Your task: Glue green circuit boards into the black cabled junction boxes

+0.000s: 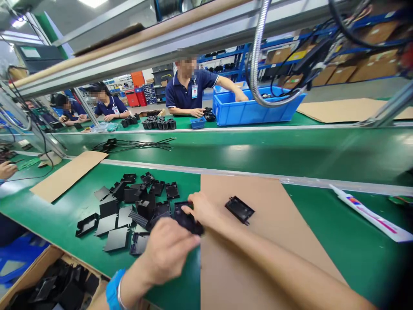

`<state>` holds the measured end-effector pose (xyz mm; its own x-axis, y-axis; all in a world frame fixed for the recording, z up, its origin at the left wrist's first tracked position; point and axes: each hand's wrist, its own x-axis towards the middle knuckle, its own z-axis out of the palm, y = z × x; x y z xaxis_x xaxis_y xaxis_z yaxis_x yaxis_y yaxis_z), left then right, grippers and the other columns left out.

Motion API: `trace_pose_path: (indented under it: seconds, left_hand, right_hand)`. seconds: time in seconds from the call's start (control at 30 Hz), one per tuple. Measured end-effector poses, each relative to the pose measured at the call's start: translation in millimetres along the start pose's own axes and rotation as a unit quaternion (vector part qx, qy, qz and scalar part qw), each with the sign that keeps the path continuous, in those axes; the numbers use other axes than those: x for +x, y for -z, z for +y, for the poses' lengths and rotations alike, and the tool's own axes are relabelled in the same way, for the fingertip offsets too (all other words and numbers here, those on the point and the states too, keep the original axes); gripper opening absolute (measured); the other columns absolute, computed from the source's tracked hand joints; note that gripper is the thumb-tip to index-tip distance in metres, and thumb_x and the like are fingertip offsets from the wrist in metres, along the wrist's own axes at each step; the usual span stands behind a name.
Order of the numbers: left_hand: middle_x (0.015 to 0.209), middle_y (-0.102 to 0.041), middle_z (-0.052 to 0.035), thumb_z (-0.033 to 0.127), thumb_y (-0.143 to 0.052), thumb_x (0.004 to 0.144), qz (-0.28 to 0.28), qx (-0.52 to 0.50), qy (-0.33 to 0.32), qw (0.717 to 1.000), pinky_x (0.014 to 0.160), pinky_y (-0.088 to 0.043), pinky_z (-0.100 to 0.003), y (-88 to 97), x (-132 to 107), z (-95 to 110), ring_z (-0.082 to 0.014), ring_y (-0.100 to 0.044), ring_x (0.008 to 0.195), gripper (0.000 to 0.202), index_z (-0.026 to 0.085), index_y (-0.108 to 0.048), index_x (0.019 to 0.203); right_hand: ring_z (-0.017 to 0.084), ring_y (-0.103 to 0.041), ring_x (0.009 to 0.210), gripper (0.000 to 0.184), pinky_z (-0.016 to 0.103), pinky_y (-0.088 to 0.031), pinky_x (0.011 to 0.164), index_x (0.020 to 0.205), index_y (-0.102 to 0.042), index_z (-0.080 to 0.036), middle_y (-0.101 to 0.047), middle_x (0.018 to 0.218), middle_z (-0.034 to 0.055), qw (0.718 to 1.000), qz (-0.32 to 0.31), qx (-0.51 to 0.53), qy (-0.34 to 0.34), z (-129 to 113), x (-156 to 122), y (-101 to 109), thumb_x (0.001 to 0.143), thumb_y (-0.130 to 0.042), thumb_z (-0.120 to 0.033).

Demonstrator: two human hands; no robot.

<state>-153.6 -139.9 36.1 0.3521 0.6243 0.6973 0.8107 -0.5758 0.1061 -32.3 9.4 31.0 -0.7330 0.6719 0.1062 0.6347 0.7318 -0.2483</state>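
My right hand (204, 210) reaches over the left edge of the cardboard sheet, its fingers closed on a black plastic case (185, 217). My left hand (169, 249), with a blue band at the wrist, is curled against the near side of that same case, its fingertips partly hidden. Left of both hands lies a loose heap of black plastic cases (118, 215), some open side up, others face down. One more open black case (240, 210) rests alone on the cardboard sheet (238, 262), right of my right hand.
A white glue tube (371, 213) lies at the right. Below the bench's left edge stands a carton (32, 280) of black parts. Another cardboard piece (69, 174) and black cables (138, 144) lie farther back. Across the bench, a co-worker (190, 90) reaches into a blue bin (254, 113).
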Motion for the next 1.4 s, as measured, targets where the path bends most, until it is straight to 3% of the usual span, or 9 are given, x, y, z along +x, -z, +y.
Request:
trace_pose_path:
  seconds: [0.1, 0.23, 0.5, 0.6, 0.7, 0.77, 0.87, 1.23, 1.4]
  left_hand:
    - [0.092, -0.069, -0.0032, 0.013, -0.045, 0.09, -0.102, -0.067, -0.093, 0.988, 0.082, -0.044, -0.033, -25.0, 1, 32, -0.0133, -0.059, 0.082, 0.027, 0.018, -0.057, 0.114]
    - [0.088, -0.065, -0.0029, 0.018, -0.044, 0.096, -0.221, -0.062, -0.177, 0.957, 0.073, -0.041, -0.03, -59.3, 8, 49, -0.0138, -0.056, 0.078, 0.019, 0.016, -0.058, 0.11]
    - [0.099, -0.062, -0.0064, 0.023, -0.048, 0.091, -0.275, -0.063, -0.192, 0.94, 0.082, -0.041, -0.032, -92.2, 22, 58, -0.0181, -0.055, 0.088, 0.021, 0.015, -0.057, 0.108]
    - [0.113, -0.061, -0.007, 0.019, -0.049, 0.09, -0.226, -0.055, -0.132, 0.964, 0.093, -0.038, -0.034, -84.7, 28, 54, -0.0192, -0.054, 0.102, 0.026, 0.017, -0.056, 0.114]
    - [0.117, -0.06, -0.0089, 0.013, -0.051, 0.081, -0.184, 0.003, 0.049, 0.982, 0.095, -0.039, -0.04, -62.0, 28, 31, -0.0237, -0.051, 0.109, 0.035, 0.018, -0.055, 0.115]
    - [0.119, -0.058, -0.0137, 0.011, -0.054, 0.077, -0.193, 0.091, 0.171, 0.962, 0.092, -0.038, -0.048, -46.7, 24, 10, -0.0303, -0.049, 0.112, 0.039, 0.016, -0.056, 0.115]
    - [0.109, -0.061, -0.0118, 0.011, -0.057, 0.077, -0.237, 0.136, 0.217, 0.937, 0.09, -0.038, -0.051, -37.1, 14, -12, -0.0314, -0.051, 0.109, 0.031, 0.019, -0.06, 0.107]
    - [0.114, -0.062, -0.0066, 0.02, -0.058, 0.088, -0.195, 0.146, 0.204, 0.948, 0.093, -0.036, -0.048, -45.9, -6, -3, -0.0268, -0.052, 0.114, 0.025, 0.026, -0.061, 0.112]
    - [0.107, -0.063, -0.0063, 0.012, -0.052, 0.089, -0.15, 0.128, 0.184, 0.963, 0.087, -0.041, -0.045, -48.9, -1, -7, -0.0247, -0.058, 0.103, 0.016, 0.023, -0.065, 0.09]
  right_hand:
    - [0.015, -0.059, 0.075, 0.024, 0.028, -0.043, 0.067, 0.089, -0.062, -0.014, -0.066, 0.085, 0.0038, 1.0, -0.017, 0.01, 0.009, 7, 11, 20, 0.095, -0.046, -0.03]
    - [0.016, -0.06, 0.074, 0.018, 0.026, -0.038, 0.064, 0.077, -0.064, -0.017, -0.067, 0.079, 0.0047, 0.998, -0.053, -0.017, 0.019, 50, -28, 48, 0.089, -0.05, -0.019]
    - [0.03, -0.054, 0.101, 0.022, 0.039, -0.038, 0.082, 0.1, -0.064, -0.011, -0.064, 0.104, 0.0172, 0.995, -0.04, -0.07, -0.051, 93, -84, 30, 0.086, -0.055, -0.025]
    - [0.026, -0.054, 0.1, 0.017, 0.037, -0.039, 0.085, 0.096, -0.066, -0.017, -0.066, 0.101, 0.0106, 0.997, -0.06, -0.048, -0.03, 100, -89, 31, 0.087, -0.052, -0.021]
    - [0.027, -0.051, 0.106, 0.028, 0.041, -0.037, 0.09, 0.107, -0.064, -0.019, -0.065, 0.107, 0.0103, 0.998, -0.057, 0.006, 0.012, 101, -103, 32, 0.091, -0.05, -0.037]
    - [0.03, -0.047, 0.111, 0.04, 0.047, -0.033, 0.094, 0.119, -0.059, -0.018, -0.061, 0.114, 0.0132, 0.997, -0.045, 0.039, 0.049, 100, -115, 32, 0.088, -0.054, -0.043]
    - [0.031, -0.047, 0.109, 0.043, 0.05, -0.033, 0.095, 0.118, -0.058, -0.019, -0.061, 0.113, 0.0136, 0.994, -0.055, 0.05, 0.075, 95, -122, 37, 0.079, -0.064, -0.035]
    - [0.017, -0.051, 0.109, 0.025, 0.028, -0.038, 0.084, 0.093, -0.069, -0.022, -0.065, 0.116, 0.0017, 0.96, -0.007, 0.0, 0.279, 12, 62, 22, 0.078, -0.059, -0.005]
    - [0.017, -0.053, 0.108, 0.014, 0.037, -0.037, 0.093, 0.09, -0.065, -0.014, -0.065, 0.1, 0.0028, 0.972, 0.038, -0.022, 0.232, 47, 48, 39, 0.09, -0.051, -0.011]
